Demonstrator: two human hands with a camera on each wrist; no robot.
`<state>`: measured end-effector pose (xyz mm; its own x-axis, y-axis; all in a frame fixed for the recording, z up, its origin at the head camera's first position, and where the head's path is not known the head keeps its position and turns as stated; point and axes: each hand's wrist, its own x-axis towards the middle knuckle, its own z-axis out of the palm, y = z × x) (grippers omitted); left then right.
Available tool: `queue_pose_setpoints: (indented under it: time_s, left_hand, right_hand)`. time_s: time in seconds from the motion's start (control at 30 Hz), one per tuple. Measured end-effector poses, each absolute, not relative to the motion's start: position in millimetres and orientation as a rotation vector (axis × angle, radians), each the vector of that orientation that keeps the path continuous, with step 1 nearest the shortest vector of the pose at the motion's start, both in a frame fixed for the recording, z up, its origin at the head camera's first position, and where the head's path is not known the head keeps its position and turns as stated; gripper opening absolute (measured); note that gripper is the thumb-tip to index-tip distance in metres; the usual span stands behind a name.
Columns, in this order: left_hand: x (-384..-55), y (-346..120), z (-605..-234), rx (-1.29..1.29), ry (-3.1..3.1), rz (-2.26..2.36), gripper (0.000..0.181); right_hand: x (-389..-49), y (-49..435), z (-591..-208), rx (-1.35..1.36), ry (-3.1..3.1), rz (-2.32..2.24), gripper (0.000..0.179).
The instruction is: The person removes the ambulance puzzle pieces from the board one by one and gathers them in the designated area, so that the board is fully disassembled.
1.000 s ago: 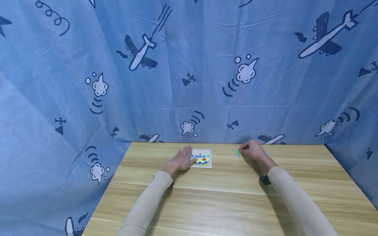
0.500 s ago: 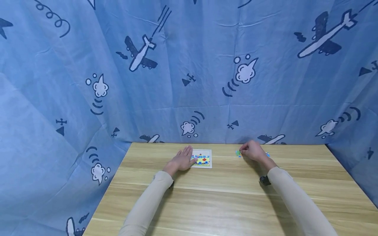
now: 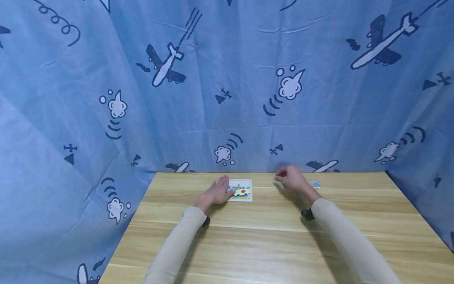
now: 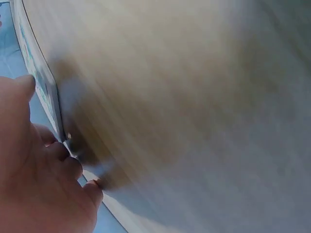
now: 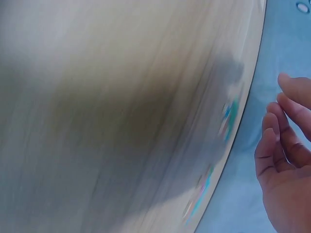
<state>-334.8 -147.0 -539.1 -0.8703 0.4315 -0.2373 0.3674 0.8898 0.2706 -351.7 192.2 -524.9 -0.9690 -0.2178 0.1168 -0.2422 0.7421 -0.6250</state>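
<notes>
My left hand lies flat on the left part of a white-framed picture puzzle board, which shows a yellow ambulance with a red cross. Its palm and fingers cover that side of the picture. In the right wrist view my right hand is raised over the far table edge, fingers loosely bent, thumb close to the index finger, with nothing visible between them. Below it lie small colourful puzzle pieces: a green and blue piece near the hand, and a blue and pink piece farther right in the head view.
The wooden table ends at the back against a blue curtain printed with planes and clouds. Dark bands sit at both wrists. Bare wood separates the puzzle board from the loose pieces.
My right hand has lifted from the green piece and shifted left, its fingertips now past that piece's left side. The left hand stays on the board. The head view has turned slightly.
</notes>
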Motion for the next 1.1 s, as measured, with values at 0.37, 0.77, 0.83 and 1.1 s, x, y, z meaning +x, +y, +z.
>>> queue_pose_setpoints:
  time_s: [0.37,0.77,0.83,1.1]
  left_hand:
    - [-327,-139,-533,0.691,2.796,0.303,0.082]
    - [-321,-126,-538,0.732,2.831,0.213,0.082]
    - [-320,-125,-539,0.748,2.830,0.199,0.081]
    - [-317,-123,-542,0.773,2.841,0.143,0.080]
  right_hand:
    - [-351,142,-524,0.444,-2.920,1.084,0.018]
    - [-347,91,-529,0.596,-2.944,1.096,0.015]
    - [-346,86,-529,0.615,-2.946,1.078,0.015]
    - [-341,78,-533,0.664,-2.983,1.023,0.014]
